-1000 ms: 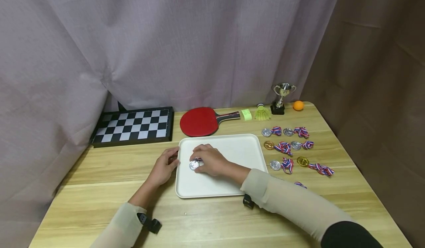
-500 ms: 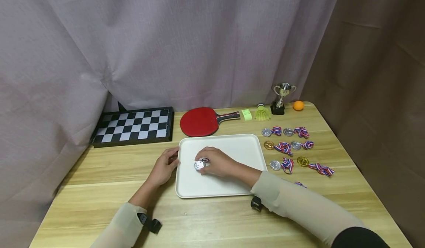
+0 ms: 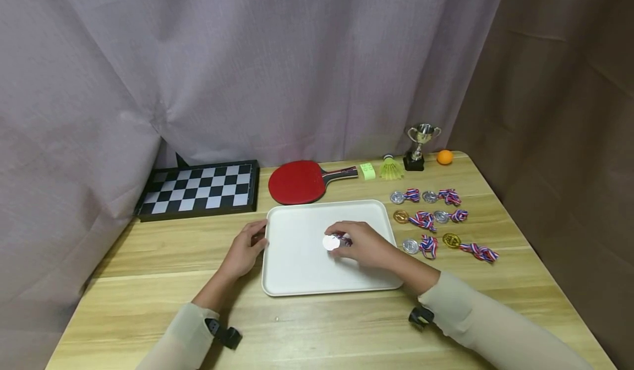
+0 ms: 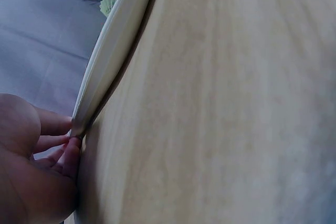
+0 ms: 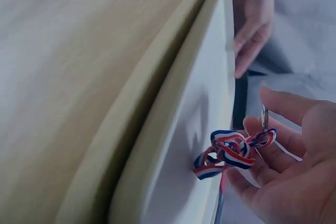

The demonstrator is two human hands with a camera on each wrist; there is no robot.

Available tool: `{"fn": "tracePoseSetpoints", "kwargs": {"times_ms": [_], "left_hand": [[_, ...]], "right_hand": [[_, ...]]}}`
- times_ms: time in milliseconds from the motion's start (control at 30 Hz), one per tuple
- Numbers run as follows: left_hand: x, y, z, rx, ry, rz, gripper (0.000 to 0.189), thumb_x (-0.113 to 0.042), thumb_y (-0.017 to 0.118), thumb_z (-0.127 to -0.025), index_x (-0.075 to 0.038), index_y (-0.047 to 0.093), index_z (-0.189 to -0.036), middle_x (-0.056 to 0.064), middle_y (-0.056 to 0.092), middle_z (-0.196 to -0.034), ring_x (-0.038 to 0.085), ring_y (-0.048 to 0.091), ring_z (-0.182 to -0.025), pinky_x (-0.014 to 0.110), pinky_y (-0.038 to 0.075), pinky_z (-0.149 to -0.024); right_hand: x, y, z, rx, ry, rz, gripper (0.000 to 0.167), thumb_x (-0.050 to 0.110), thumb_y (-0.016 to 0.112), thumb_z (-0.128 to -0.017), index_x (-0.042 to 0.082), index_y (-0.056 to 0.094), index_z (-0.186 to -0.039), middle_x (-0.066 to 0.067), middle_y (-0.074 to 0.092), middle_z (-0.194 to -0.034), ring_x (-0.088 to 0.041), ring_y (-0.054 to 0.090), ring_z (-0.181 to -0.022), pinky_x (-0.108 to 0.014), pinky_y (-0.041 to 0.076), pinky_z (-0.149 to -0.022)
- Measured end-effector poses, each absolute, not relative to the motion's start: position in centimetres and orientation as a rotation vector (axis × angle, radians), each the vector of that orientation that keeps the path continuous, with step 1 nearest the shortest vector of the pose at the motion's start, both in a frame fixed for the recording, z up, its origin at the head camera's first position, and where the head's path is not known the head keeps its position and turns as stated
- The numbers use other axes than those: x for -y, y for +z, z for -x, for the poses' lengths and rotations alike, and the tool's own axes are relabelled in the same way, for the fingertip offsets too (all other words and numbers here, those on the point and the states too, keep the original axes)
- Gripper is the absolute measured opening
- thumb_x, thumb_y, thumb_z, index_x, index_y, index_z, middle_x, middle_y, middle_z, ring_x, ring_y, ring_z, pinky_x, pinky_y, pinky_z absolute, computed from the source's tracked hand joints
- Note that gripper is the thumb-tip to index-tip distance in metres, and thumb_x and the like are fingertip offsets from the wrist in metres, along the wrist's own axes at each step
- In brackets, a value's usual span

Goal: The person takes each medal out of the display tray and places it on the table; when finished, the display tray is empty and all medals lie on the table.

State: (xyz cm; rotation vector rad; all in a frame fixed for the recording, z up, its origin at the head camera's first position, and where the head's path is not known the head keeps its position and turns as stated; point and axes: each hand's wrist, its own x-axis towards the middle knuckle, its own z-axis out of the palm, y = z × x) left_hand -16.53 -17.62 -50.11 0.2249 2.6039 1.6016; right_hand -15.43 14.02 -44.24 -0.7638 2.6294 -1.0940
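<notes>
My right hand (image 3: pixel 360 243) pinches a silver medal (image 3: pixel 331 242) by its disc, over the right half of a white tray (image 3: pixel 297 292). In the right wrist view the disc (image 5: pixel 264 117) stands edge-on between thumb and fingertips. Its bundled red, white and blue ribbon (image 5: pixel 233 150) hangs below, close over the tray. My left hand (image 3: pixel 246 249) rests at the tray's left edge. The left wrist view shows its fingertips (image 4: pixel 73 148) touching the outside of the rim (image 4: pixel 113 51), with the fingers loosely bent.
Several ribboned medals (image 3: pixel 410 246) lie in rows right of the tray. Behind it are a chessboard (image 3: pixel 198 188), a red table tennis bat (image 3: pixel 297 183), a yellow-green block (image 3: pixel 367 171), a shuttlecock (image 3: pixel 391 168), a trophy cup (image 3: pixel 421 135) and an orange ball (image 3: pixel 444 157).
My right hand has carried the silver medal rightward over the tray, from near its left side to right of the middle. The left hand and tray have stayed put.
</notes>
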Motion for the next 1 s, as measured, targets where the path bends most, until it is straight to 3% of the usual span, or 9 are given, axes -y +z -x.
{"fn": "tracePoseSetpoints", "kwargs": {"times_ms": [200, 333, 767, 1000], "left_hand": [[17.5, -50.0, 16.5, -2.602, 1.597, -0.214, 0.05, 0.01, 0.057, -0.099, 0.009, 0.047, -0.148, 0.024, 0.049, -0.147, 0.037, 0.054, -0.131, 0.047, 0.049, -0.11], [17.6, -50.2, 16.5, -2.608, 1.591, -0.222, 0.05, 0.009, 0.058, -0.1, 0.008, 0.047, -0.148, 0.024, 0.049, -0.147, 0.037, 0.054, -0.131, 0.048, 0.049, -0.109], [17.7, -50.1, 16.4, -2.603, 1.59, -0.219, 0.05, 0.008, 0.057, -0.1, 0.008, 0.047, -0.149, 0.023, 0.049, -0.148, 0.038, 0.054, -0.131, 0.05, 0.048, -0.11], [17.6, -49.8, 16.4, -2.597, 1.567, -0.192, 0.05, 0.006, 0.057, -0.101, 0.006, 0.047, -0.15, 0.021, 0.049, -0.149, 0.036, 0.053, -0.133, 0.05, 0.047, -0.111]], "right_hand": [[-17.8, -43.9, 14.2, -2.678, -1.108, 0.643, 0.038, 0.015, 0.081, -0.089, 0.008, 0.071, -0.125, -0.005, 0.072, -0.121, -0.025, 0.065, -0.114, -0.05, 0.054, -0.101], [-20.5, -43.6, 13.1, -2.705, -1.131, 0.524, 0.039, 0.017, 0.081, -0.09, 0.009, 0.07, -0.127, -0.008, 0.071, -0.122, -0.032, 0.065, -0.114, -0.055, 0.055, -0.099], [-29.7, -43.1, 9.9, -2.857, -1.016, 0.272, 0.043, 0.023, 0.082, -0.089, 0.007, 0.07, -0.127, -0.015, 0.07, -0.119, -0.022, 0.066, -0.098, -0.031, 0.057, -0.077], [-34.3, -43.8, 8.8, -2.902, -0.942, 0.152, 0.043, 0.028, 0.081, -0.091, 0.006, 0.071, -0.126, -0.006, 0.067, -0.1, -0.011, 0.054, -0.081, -0.023, 0.046, -0.063]]}}
